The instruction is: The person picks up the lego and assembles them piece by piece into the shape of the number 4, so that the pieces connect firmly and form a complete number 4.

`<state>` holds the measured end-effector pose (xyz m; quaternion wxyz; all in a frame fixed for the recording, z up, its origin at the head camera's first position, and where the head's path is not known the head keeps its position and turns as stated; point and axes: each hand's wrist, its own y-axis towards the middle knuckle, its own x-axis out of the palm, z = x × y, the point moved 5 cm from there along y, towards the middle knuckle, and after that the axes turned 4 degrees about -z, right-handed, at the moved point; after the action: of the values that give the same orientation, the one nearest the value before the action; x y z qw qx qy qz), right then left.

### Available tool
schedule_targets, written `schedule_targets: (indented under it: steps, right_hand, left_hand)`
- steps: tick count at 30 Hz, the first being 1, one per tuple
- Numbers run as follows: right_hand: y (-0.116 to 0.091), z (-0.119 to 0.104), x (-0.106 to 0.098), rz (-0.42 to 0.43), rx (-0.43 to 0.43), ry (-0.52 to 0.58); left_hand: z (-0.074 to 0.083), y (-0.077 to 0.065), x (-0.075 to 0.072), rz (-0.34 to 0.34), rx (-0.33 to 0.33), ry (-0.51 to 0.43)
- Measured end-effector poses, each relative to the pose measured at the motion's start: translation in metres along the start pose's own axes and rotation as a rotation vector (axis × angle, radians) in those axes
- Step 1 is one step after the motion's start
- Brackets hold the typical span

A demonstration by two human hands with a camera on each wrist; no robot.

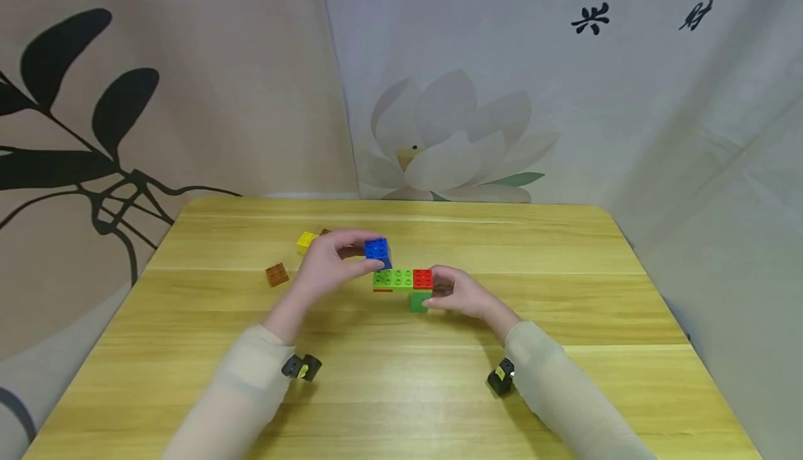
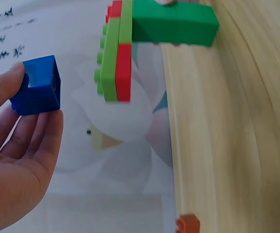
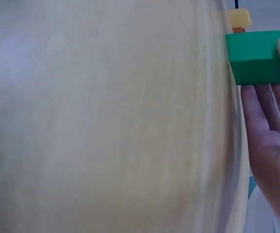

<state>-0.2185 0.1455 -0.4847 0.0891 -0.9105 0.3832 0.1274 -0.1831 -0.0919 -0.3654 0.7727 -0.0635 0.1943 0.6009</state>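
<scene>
Between thumb and fingers, my left hand (image 1: 323, 265) pinches a blue brick (image 1: 378, 251). That brick is just above the left end of a joined brick build, apart from it in the left wrist view. Along the build's top run a light green brick (image 1: 394, 279) and a red brick (image 1: 423, 279). Another red brick (image 2: 123, 73) sits under the light green one's left end. Dark green bricks (image 2: 179, 22) form a column beneath the right end. My right hand (image 1: 463, 294) grips this column, thumb on one face and fingers on the opposite one (image 3: 256, 56).
Left of my left hand, a yellow brick (image 1: 305, 242) and a brown brick (image 1: 277, 274) lie on the wooden table (image 1: 401, 390). A second brown brick (image 1: 325, 231) is partly hidden behind that hand. A printed cloth (image 1: 464, 42) hangs behind the table's far edge.
</scene>
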Motion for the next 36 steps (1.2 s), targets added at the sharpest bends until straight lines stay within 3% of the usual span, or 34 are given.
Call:
schedule_targets:
  steps: [6, 14, 32, 36]
  right_hand:
    - [0.000, 0.000, 0.000, -0.012, -0.009, 0.020]
    - [0.001, 0.001, 0.000, -0.031, -0.023, 0.045]
    - [0.000, -0.002, 0.001, -0.028, -0.021, 0.035]
    - [-0.004, -0.018, 0.002, -0.030, -0.028, 0.031]
  left_hand:
    - [0.013, 0.009, 0.021, -0.059, 0.075, 0.017]
    - [0.023, 0.018, 0.042, -0.132, 0.122, 0.067]
    - [0.019, 0.027, 0.063, -0.166, 0.111, 0.103]
    - [0.017, 0.027, 0.064, -0.173, 0.099, 0.101]
